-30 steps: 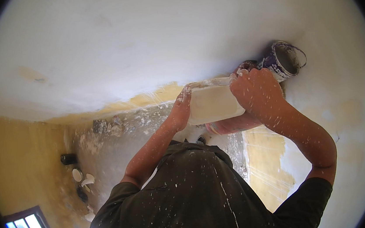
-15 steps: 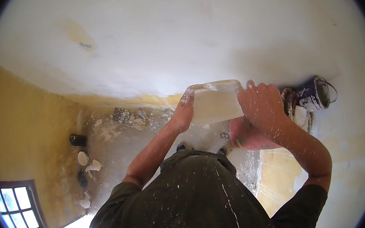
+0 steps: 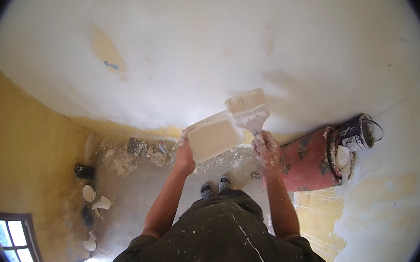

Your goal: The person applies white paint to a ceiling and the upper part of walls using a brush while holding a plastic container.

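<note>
A translucent plastic container (image 3: pixel 214 138) with pale cream paint or filler is gripped at its left side by my left hand (image 3: pixel 186 149), fingers closed on it. Just right of it, my right hand (image 3: pixel 265 149) is closed on the handle of a wide paintbrush (image 3: pixel 245 103), whose pale, coated bristle head is raised in front of the white wall, over the container's upper right corner. Whether the bristles touch the wall I cannot tell. My forearms and paint-spattered dark shirt fill the lower middle.
A rusty red barrel (image 3: pixel 302 159) stands at the right, carrying a dark paint bucket (image 3: pixel 358 129) and white tools. The floor (image 3: pixel 127 199) has plaster debris, a black container (image 3: pixel 84 171) and white scraps along the yellow wall (image 3: pixel 23 128). A window (image 3: pixel 13 236) is lower left.
My hands and the container have moved down, and the container slightly left. My right hand has left the container's edge and now shows holding the brush. The view has shifted, showing more barrel.
</note>
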{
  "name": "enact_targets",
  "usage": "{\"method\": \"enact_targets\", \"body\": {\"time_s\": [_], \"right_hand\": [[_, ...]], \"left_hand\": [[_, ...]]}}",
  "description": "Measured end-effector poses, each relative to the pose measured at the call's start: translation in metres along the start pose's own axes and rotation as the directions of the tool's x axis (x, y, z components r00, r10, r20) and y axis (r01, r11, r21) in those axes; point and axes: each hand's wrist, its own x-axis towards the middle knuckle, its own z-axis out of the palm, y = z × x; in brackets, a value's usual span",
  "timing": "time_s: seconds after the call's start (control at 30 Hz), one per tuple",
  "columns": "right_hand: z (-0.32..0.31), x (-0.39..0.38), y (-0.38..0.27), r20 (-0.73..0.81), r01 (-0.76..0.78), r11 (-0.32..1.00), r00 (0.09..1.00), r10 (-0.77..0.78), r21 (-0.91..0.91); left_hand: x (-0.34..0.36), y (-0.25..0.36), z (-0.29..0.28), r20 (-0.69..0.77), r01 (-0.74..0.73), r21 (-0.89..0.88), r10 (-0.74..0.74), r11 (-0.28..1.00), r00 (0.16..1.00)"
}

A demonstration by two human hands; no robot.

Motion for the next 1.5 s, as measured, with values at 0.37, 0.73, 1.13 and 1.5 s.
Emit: {"method": "enact_targets", "body": {"time_s": [0.37, 0.73, 1.13, 1.5], "right_hand": [[0.035, 0.129, -0.027, -0.174, 0.373, 0.918, 0.921, -0.348, 0.137], [0.032, 0.029, 0.01, -0.094, -0.164, 0.86, 0.967, 0.237, 0.483], [0.062, 0.091, -0.242, 0.436, -0.198, 0.763, 0.892, -0.12, 0.615], [0.064, 0.072, -0.194, 0.287, 0.074, 0.887, 0.931, -0.226, 0.456]], "left_hand": [[-0.02, -0.006, 0.007, -0.099, -0.019, -0.12, 0.007, 0.993, 0.995], [-0.039, -0.023, -0.013, -0.043, -0.02, -0.19, 0.013, 0.982, 0.999], [-0.042, -0.02, -0.021, -0.021, 0.0, -0.116, -0.003, 0.993, 1.0], [-0.052, -0.024, -0.038, 0.001, -0.005, -0.154, 0.005, 0.988, 1.0]]}}
